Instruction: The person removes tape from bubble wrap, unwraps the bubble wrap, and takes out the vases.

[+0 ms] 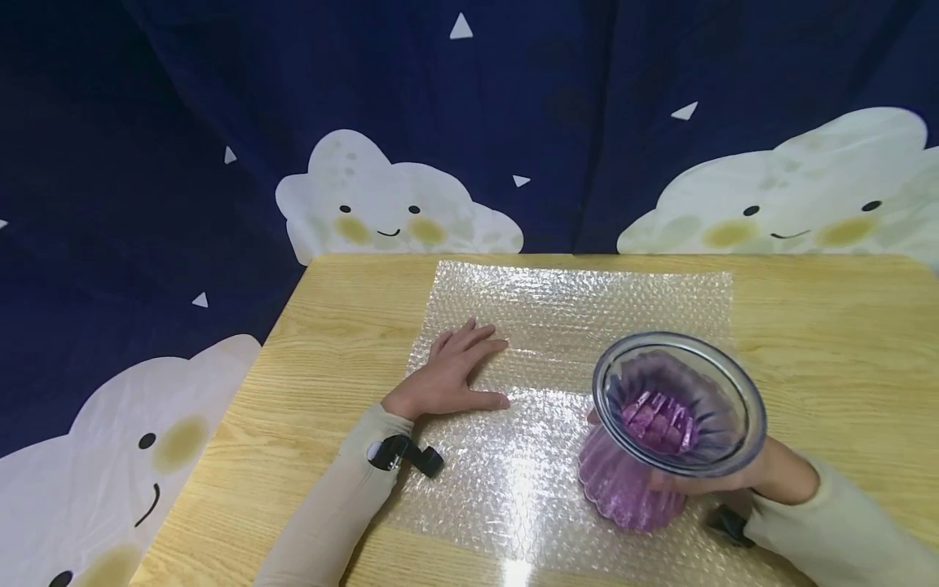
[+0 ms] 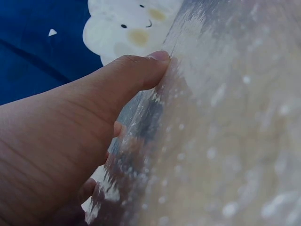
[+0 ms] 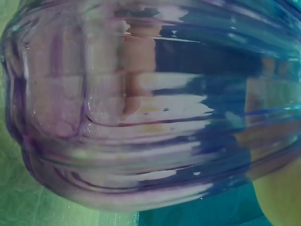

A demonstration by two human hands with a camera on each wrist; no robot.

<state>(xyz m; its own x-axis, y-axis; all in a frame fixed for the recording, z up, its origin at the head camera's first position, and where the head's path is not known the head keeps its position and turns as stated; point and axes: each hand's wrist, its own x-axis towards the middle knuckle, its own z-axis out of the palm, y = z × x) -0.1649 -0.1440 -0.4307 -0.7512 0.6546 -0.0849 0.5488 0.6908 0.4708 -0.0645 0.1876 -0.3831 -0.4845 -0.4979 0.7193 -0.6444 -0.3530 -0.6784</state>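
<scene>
A ribbed glass vase [image 1: 631, 497], purple at the base and bluish toward its wide round rim, leans over the bubble wrap [image 1: 528, 473] with its mouth toward the head camera. My right hand [image 1: 741, 481] grips it below the rim; the glass hides part of that hand. In the right wrist view the vase [image 3: 108, 155] fills most of the picture, with fingers showing through its wall. My left hand [image 1: 455, 379] lies flat on the left part of the wrap, fingers spread. The left wrist view shows its thumb [image 2: 136, 73] on the wrap's surface.
The sheet of bubble wrap is spread over the middle of a light wooden table [image 1: 829, 342]. Behind and to the left hangs a dark blue curtain [image 1: 557, 98] with white clouds. A small black wrist camera [image 1: 399, 452] is strapped over the left sleeve.
</scene>
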